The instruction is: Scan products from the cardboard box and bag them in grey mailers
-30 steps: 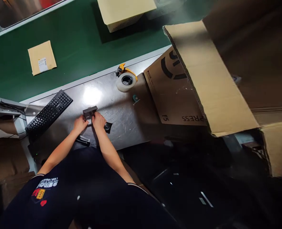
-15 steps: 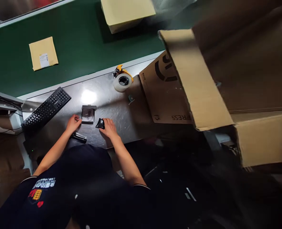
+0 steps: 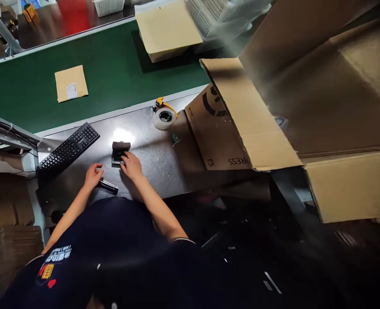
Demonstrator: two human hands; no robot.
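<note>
On the desk [image 3: 159, 169], the right hand [image 3: 133, 166] had its fingers inside the small box [image 3: 116, 155], grip unclear, while the left hand [image 3: 92, 175], half opened, was near a black object [image 3: 109, 186].

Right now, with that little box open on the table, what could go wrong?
The right hand has its fingers at the small open box, so a clumsy push might tip it or slide it. The black object lies beside the left hand, near the front edge of the table; a stray arm could perhaps knock it off.
</note>
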